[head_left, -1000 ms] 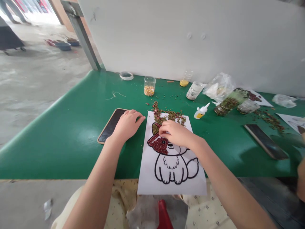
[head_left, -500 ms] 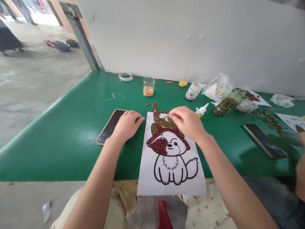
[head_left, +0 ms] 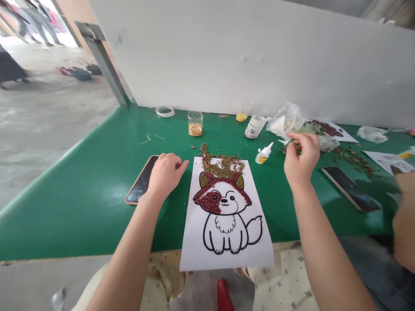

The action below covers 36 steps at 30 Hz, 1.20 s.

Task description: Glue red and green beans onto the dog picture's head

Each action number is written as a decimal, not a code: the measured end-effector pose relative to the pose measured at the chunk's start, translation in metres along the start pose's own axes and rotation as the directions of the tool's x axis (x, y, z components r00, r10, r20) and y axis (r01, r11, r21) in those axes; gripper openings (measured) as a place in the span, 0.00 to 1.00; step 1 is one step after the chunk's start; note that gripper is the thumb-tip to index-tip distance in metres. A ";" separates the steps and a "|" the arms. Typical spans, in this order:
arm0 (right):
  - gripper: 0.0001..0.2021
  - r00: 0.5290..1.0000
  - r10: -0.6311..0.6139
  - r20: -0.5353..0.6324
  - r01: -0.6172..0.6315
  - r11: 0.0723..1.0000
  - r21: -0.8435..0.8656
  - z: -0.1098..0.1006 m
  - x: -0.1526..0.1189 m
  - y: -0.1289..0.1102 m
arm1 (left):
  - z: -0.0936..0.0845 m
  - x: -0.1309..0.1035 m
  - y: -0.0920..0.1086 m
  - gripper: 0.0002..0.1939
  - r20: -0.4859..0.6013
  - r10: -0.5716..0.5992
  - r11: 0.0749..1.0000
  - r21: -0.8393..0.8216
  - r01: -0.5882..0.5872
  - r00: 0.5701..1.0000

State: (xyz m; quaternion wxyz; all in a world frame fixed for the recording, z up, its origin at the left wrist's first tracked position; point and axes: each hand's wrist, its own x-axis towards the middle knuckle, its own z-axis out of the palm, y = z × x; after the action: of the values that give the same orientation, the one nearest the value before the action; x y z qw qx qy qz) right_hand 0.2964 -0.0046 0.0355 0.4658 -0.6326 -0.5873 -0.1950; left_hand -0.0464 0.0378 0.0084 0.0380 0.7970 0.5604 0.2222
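Observation:
My left hand (head_left: 167,175) rests by the right edge of a dark phone (head_left: 141,183), fingers loosely bent and holding nothing. My right hand (head_left: 303,157) is raised to the right of a small white glue bottle (head_left: 264,153), thumb and forefinger apart. Behind it, partly hidden, lies a clear jar of green beans (head_left: 311,128). Between my arms is a sheet of paper (head_left: 194,242) with an outlined cartoon animal (head_left: 226,224). Red beans (head_left: 207,202) cover part of its face and head edge; green ones fill the ears. Loose green and red beans (head_left: 223,164) lie along its top edge.
A cup of corn kernels (head_left: 195,128), a tape roll (head_left: 165,112), a tilted clear cup (head_left: 255,127) and a plastic bag (head_left: 287,120) stand along the back. Rightward are another phone (head_left: 350,189), spilled beans (head_left: 355,160) and another person's arm (head_left: 403,216).
My right hand has moved from the loose beans above the drawing rightward to beside the jar of green beans, uncovering the glue bottle. My left hand stays by the phone. The view has shifted slightly.

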 end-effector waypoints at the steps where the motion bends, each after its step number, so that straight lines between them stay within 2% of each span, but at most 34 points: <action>1: 0.16 0.998 -0.052 0.032 0.053 0.998 -0.015 0.000 0.001 -0.008 | -0.001 0.000 0.002 0.18 -0.029 -0.012 1.000 -0.005 0.012 1.000; 3: 0.17 0.969 -0.166 0.185 0.167 0.986 0.009 0.004 0.003 -0.024 | -0.002 0.001 0.007 0.15 -0.110 -0.047 0.999 -0.033 0.043 0.993; 5: 0.17 0.902 -0.239 0.359 0.222 0.971 0.089 0.013 0.003 -0.037 | -0.004 0.001 0.011 0.11 -0.192 -0.084 0.994 -0.082 0.070 0.978; 8: 0.19 0.722 -0.239 0.650 0.196 0.971 0.140 0.036 -0.003 -0.044 | -0.003 -0.001 0.013 0.09 -0.225 -0.110 0.989 -0.118 0.085 0.968; 10: 0.21 0.573 -0.206 0.794 0.159 0.978 0.138 0.051 -0.013 -0.042 | 0.001 -0.003 0.010 0.09 -0.186 -0.096 0.992 -0.099 0.079 0.978; 11: 0.23 0.532 -0.182 0.827 0.139 0.982 0.127 0.058 -0.017 -0.039 | 0.003 -0.005 0.009 0.10 -0.160 -0.083 0.994 -0.084 0.070 0.984; 12: 0.24 0.512 -0.167 0.842 0.122 0.985 0.122 0.063 -0.022 -0.037 | 0.004 -0.006 0.007 0.10 -0.129 -0.063 0.996 -0.071 0.054 0.990; 16: 0.25 0.520 -0.180 0.835 0.097 0.984 0.151 0.072 -0.030 -0.027 | 0.008 -0.007 0.001 0.11 -0.091 -0.038 0.999 -0.039 0.035 0.995; 22: 0.18 0.556 -0.220 0.802 0.088 0.975 0.206 0.074 -0.027 -0.021 | 0.006 -0.002 -0.001 0.11 -0.189 -0.105 0.994 -0.028 0.102 0.976; 29: 0.06 0.582 -0.100 0.807 -0.019 0.990 0.136 0.069 -0.025 -0.021 | 0.006 -0.001 -0.004 0.12 -0.202 -0.126 0.992 -0.036 0.121 0.971; 36: 0.08 0.630 -0.109 0.769 -0.032 0.986 0.166 0.064 -0.027 -0.013 | 0.004 -0.002 -0.003 0.12 -0.185 -0.124 0.992 -0.025 0.121 0.975</action>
State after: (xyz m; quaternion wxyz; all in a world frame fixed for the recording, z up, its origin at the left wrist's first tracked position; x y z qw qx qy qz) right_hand 0.2591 0.0306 -0.0129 0.2142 -0.6017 -0.7576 0.1345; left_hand -0.0475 0.0376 0.0030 0.0045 0.7363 0.6080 0.2970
